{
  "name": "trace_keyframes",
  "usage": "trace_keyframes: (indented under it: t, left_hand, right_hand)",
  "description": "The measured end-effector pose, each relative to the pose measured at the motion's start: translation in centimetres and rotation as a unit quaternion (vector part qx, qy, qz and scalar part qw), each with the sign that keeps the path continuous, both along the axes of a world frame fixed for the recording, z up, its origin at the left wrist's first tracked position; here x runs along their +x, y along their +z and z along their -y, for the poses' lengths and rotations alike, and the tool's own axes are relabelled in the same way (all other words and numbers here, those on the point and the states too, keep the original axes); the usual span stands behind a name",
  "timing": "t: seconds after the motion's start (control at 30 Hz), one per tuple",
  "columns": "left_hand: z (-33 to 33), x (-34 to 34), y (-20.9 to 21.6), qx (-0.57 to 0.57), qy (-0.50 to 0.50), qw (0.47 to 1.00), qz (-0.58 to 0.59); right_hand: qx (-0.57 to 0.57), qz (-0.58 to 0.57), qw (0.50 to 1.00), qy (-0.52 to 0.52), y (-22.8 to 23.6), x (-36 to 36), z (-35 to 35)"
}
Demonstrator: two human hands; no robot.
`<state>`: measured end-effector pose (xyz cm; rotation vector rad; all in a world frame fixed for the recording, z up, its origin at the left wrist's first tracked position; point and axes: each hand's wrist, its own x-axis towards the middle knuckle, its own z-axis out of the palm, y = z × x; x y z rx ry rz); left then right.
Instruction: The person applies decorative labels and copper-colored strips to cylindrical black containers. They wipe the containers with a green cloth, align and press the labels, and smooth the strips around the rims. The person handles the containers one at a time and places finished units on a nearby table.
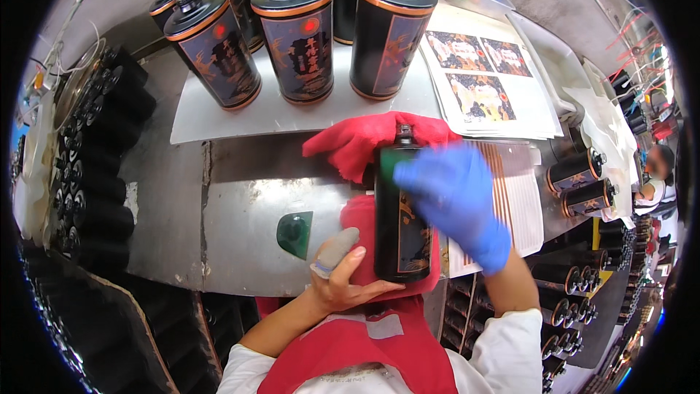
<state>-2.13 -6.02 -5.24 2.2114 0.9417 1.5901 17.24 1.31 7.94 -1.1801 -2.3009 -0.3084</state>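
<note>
A black bottle (400, 211) with an orange-and-dark label lies on its side on a red cloth (364, 142), neck pointing away from the person, at the near edge of a grey metal worktable (240, 211). The right hand (456, 193), in a blue glove, lies spread over the upper part of the bottle, pressing a small green piece against its shoulder; the fingers are blurred, so the grip itself cannot be judged beyond the hand being laid on the bottle. The left hand (343, 277) is bare except for a grey cover on 1 finger; it is open and steadies the bottle's base from the left, fingertips touching the bottom end. Just left of it, a green wedge-shaped scraper (295, 233) lies flat on the table. Beyond the cloth, a pale tray (219, 120) carries standing black bottles (299, 29) of the same kind, 3 in the front row and more behind. To the right of the tray are printed picture sheets (485, 76), and under the gloved hand a sheet of striped labels (521, 204). More bottles lie on their sides (583, 182) at the right, and capped black bottles fill a crate (95, 153) at the left.
</note>
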Motion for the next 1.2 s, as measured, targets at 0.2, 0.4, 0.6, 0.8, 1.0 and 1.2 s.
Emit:
trace_keyframes:
  t: [0.2,0.4,0.6,0.8,1.0,1.2]
  left_hand:
    - [-0.5,-0.8,0.0,-0.080,-0.045,0.996,0.006]
    - [-1.1,0.2,2.0,-0.118,-0.094,0.986,-0.067]
    - [-1.8,2.0,3.6,-0.320,-0.183,0.930,-0.006]
    - [-1.7,2.0,4.3,-0.208,-0.118,0.967,-0.091]
    - [-1.0,1.2,3.9,-0.174,-0.109,0.969,-0.140]
    - [-1.2,0.9,3.9,-0.217,-0.146,0.964,-0.047]
  right_hand:
    - [-0.207,-0.126,0.966,0.085,-2.5,-1.2,12.5]
    - [-0.215,-0.200,0.956,0.009,-2.2,0.0,14.5]
    - [-0.233,-0.744,0.529,-0.335,-6.4,7.8,19.6]
    - [-0.173,-0.710,0.380,-0.567,-13.6,17.8,23.1]
    - [-0.204,-0.717,0.426,-0.513,-14.7,19.2,21.8]
    - [-0.258,-0.625,0.531,-0.511,-10.5,19.5,25.1]
